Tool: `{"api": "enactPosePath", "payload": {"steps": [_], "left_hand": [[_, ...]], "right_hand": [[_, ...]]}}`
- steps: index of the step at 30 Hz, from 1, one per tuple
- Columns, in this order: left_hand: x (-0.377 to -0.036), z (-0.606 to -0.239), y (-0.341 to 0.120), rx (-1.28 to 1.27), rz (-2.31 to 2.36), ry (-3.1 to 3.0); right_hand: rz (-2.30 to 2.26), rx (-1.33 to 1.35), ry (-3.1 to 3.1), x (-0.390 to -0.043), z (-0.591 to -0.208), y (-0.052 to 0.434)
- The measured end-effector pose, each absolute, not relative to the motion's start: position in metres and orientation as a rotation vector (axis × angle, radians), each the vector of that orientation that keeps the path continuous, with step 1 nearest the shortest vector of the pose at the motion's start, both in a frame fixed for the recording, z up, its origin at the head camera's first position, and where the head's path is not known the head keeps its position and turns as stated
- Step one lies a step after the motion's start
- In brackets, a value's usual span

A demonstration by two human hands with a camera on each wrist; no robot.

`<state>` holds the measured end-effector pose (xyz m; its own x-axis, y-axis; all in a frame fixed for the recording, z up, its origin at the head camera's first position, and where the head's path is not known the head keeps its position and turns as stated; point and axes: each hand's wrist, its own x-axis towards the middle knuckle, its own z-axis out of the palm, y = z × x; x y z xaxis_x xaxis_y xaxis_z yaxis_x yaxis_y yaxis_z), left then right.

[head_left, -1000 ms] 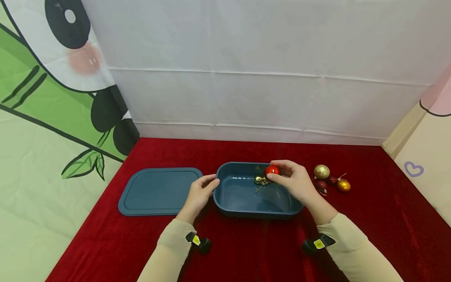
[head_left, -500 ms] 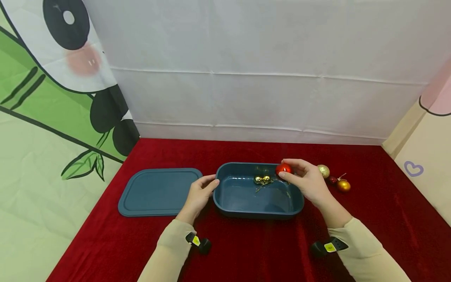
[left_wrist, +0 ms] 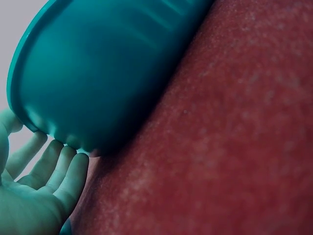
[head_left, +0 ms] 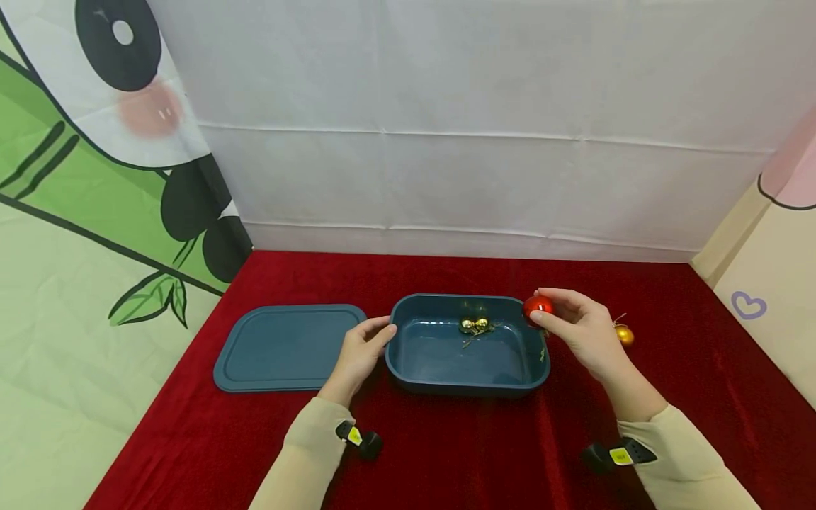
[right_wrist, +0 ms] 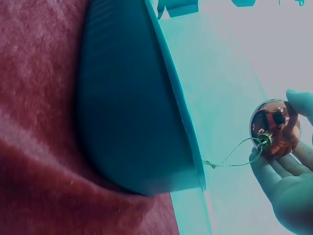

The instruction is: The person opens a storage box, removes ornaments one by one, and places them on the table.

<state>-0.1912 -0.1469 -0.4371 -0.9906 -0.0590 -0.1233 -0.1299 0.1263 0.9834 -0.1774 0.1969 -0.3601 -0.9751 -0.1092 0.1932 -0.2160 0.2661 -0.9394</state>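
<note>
The red ball ornament (head_left: 537,306) is pinched in your right hand (head_left: 583,331), just over the right end of the blue box (head_left: 408,368). Its thin string (right_wrist: 230,157) hangs down to the box rim. Your left hand (head_left: 359,352) rests on the left end of the box, with the thumb on the rim and the fingers (left_wrist: 51,166) lying loosely against its wall.

Two small gold balls (head_left: 474,324) lie inside the box, near the back wall. A gold-orange ball (head_left: 624,334) sits on the red cloth (head_left: 446,453), just beyond your right hand. There may be more balls hidden behind that hand. The blue lid (head_left: 287,346) lies flat, left of the box, so it looks like the job is only partly done.

I can read no words or labels anywhere.
</note>
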Motion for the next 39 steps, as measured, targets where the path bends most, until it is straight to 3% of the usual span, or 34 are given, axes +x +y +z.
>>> {"api": "enactPosePath", "payload": {"steps": [11,17,22,39], "left_hand": [[-0.191,-0.438,-0.148,-0.174,2.037,2.3],[-0.183,-0.421,-0.146,-0.175,2.02,2.284],[-0.19,-0.436,-0.147,-0.173,2.043,2.301],[-0.192,-0.437,-0.149,-0.187,2.02,2.293]], "right_hand": [[1.738,0.235,-2.471,-0.169,-0.364,0.214],[1.708,0.198,-2.471,-0.166,-0.371,0.226],[1.797,0.185,-2.378,-0.164,-0.378,0.237],[1.813,-0.032,-2.312,-0.158,-0.392,0.268]]}}
